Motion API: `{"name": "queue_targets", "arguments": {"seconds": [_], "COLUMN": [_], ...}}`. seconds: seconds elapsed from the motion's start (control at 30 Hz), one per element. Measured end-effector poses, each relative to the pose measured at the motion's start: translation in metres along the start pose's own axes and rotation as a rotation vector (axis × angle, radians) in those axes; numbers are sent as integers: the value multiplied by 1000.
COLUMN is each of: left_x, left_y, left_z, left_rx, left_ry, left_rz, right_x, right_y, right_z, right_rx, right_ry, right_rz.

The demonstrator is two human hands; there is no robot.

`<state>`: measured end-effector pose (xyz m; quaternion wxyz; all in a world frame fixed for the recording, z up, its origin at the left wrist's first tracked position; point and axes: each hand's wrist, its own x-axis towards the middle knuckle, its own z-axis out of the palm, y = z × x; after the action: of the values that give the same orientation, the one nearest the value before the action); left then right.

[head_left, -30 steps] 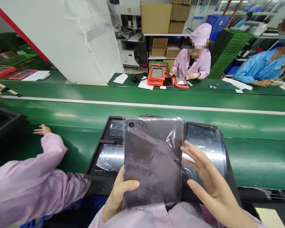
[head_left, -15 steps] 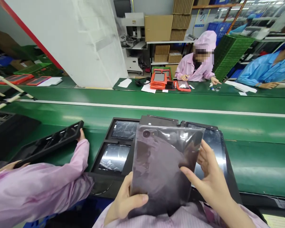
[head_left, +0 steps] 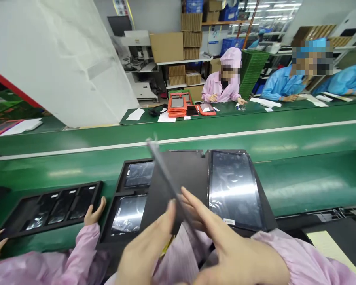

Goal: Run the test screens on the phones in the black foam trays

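A thin dark tablet in clear film is turned edge-on to me and slightly blurred. My left hand grips it from the left side, while my right hand presses along its other face. Below and beyond it lies a black foam tray, whose right compartment holds another film-covered tablet, screen up with a small white label. To the left, a second black tray carries two smaller tablets with shiny screens. The lower parts of both my hands are cut off by the frame.
At the left, a co-worker's hands hold a black tray with several devices. A green conveyor runs across. Opposite sit people in pink and blue beside stacked orange-framed items. A yellow paper pad lies at right.
The tablet has turned from showing its camera side to edge-on between my hands. My view has shifted right. The co-worker's tray has come down flat onto the conveyor.
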<state>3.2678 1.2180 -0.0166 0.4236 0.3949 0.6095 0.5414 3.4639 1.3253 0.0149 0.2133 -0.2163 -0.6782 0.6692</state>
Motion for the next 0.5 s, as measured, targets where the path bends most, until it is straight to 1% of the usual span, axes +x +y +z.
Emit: {"name": "queue_targets", "arguments": {"seconds": [0.07,0.1,0.13,0.17,0.2,0.23,0.27,0.3,0.37,0.4,0.43,0.47,0.5], "left_x": [13,19,25,31,36,40,45,50,59,64,68,72,74], "left_y": [-2,-7,-13,-21,-31,-42,-54,-66,-89,-97,-104,-108,-109], "left_z": [5,7,9,9,8,6,2,-2,-13,-18,-24,-28,-32], "left_rx": [183,282,374,461,543,621,689,747,808,804,787,763,734], "left_ry": [-212,-277,-306,-291,-242,-186,-122,-67,-19,10,0,14,38], "left_rz": [144,231,323,405,461,487,471,423,286,213,140,68,-6], "right_x": [6,10,13,17,21,23,24,23,15,8,0,-9,-19], "right_y": [4,9,16,25,35,44,51,57,62,61,59,55,52], "right_z": [0,-2,-5,-7,-9,-10,-11,-12,-17,-22,-29,-39,-51], "right_rx": [99,140,169,184,189,179,153,126,-10,-141,-307,-495,-676], "right_ry": [116,185,247,300,337,362,383,409,457,476,502,540,600], "right_rz": [27,63,110,153,187,210,221,225,193,153,103,61,58]}}
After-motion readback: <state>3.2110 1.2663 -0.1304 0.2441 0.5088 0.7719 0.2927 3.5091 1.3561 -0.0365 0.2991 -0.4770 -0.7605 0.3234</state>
